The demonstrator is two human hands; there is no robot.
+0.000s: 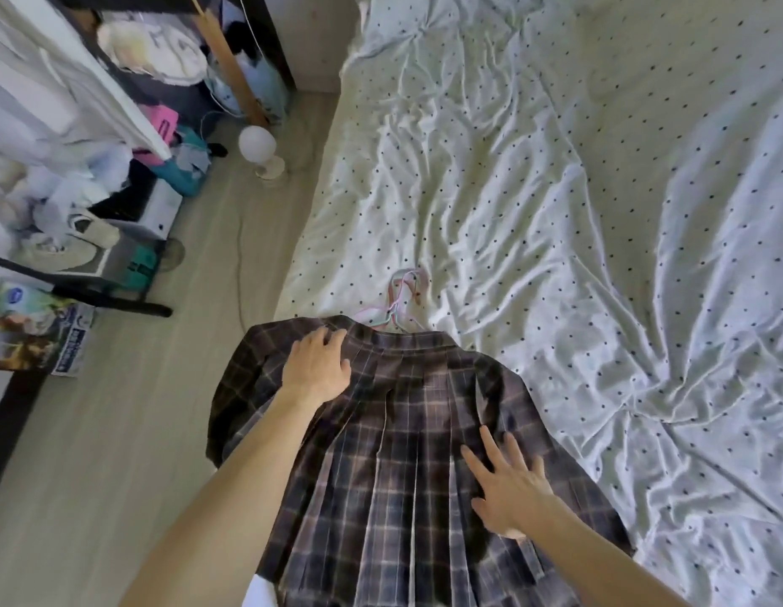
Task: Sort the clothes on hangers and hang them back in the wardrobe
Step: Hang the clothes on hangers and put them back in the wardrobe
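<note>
A dark plaid pleated skirt (402,435) lies spread over the near edge of the bed (556,190), its waistband pointing away from me. Pastel hangers (400,300), pink and pale green, stick out from under the waistband onto the dotted sheet. My left hand (317,365) rests on the skirt's upper left near the waistband, its fingertips curved down onto the cloth. On the skirt's right side my right hand (505,484) lies flat with the fingers spread. Neither hand grips anything.
On the left stands an open wardrobe (96,102) with hanging pale clothes and a pile of clothes, shoes and boxes below. A round white lamp (260,151) stands on the wooden floor beside the bed. A printed package (34,330) lies at the far left.
</note>
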